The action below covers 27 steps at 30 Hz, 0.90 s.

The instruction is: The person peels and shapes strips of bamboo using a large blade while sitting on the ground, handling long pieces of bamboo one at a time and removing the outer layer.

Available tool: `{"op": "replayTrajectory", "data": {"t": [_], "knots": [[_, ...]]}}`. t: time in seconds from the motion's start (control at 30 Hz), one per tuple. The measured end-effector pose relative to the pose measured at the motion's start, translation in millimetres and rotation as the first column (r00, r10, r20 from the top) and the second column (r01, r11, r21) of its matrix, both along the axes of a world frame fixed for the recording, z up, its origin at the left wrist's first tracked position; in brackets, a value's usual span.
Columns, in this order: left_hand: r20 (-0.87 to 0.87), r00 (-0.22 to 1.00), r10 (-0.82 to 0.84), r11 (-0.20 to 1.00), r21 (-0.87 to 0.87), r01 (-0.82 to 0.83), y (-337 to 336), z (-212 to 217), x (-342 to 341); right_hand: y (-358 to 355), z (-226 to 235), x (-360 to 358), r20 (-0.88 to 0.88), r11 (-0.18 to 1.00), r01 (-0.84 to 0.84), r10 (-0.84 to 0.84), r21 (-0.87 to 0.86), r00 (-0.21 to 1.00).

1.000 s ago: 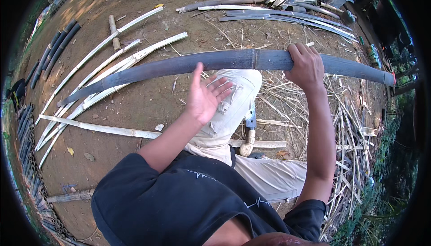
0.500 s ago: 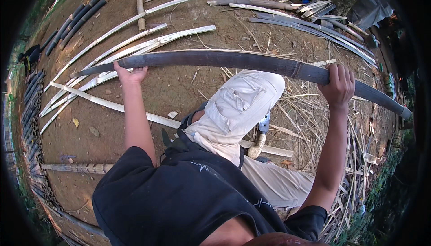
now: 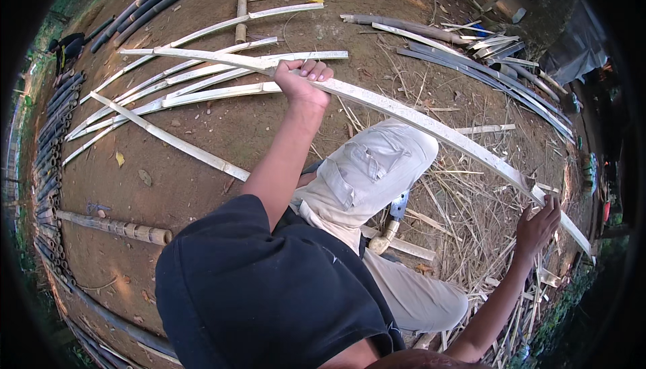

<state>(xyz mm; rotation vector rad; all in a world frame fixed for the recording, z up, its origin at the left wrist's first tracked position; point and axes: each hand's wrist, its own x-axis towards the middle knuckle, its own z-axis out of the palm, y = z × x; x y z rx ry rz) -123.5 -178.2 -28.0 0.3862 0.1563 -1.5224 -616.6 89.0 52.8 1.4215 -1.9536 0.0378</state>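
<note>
A long split bamboo slat [image 3: 410, 114] stretches across in front of me, pale inner face upward, slanting from far left to near right. My left hand [image 3: 303, 83] wraps round it left of its middle. Toward the right end, my right hand [image 3: 538, 226] has its fingers at the slat's near edge, beside a node; part of its grip is hidden. Beside my bent leg lies a tool with a wooden handle [image 3: 382, 240] and a dark blade [image 3: 398, 206] with holes, partly hidden by the trousers.
Several pale bamboo strips [image 3: 202, 94] lie on the dirt at left. Dark bamboo poles [image 3: 151, 12] rest beyond them. Cut tubes [image 3: 50, 174] line the left edge. Dark slats [image 3: 484, 76] and offcuts [image 3: 491, 46] lie far right; thin shavings [image 3: 464, 217] litter the ground right of my knee.
The slat now shows its pale face instead of its dark one, and its right end sits lower. My left hand has moved right along it; my right hand has moved nearer and right.
</note>
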Motion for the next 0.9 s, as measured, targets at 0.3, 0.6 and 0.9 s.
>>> {"op": "replayTrajectory", "data": {"t": [0.3,0.6,0.9], "knots": [[0.162,0.986,-0.041,0.802,-0.583,0.129,14.8,62.5,-83.3,52.7,-82.1,-3.1,0.462,0.944,0.316,-0.323,0.094,0.826],[0.338,0.94,-0.05,0.461,-0.827,0.321,36.3,121.7,-98.1,50.3,-139.1,38.2,0.684,0.9,0.247,-0.433,0.358,0.586],[0.296,0.954,-0.041,0.221,-0.929,0.298,49.3,210.2,-92.0,30.2,-106.7,39.8,0.636,0.908,0.392,-0.215,-0.149,0.741]]}}
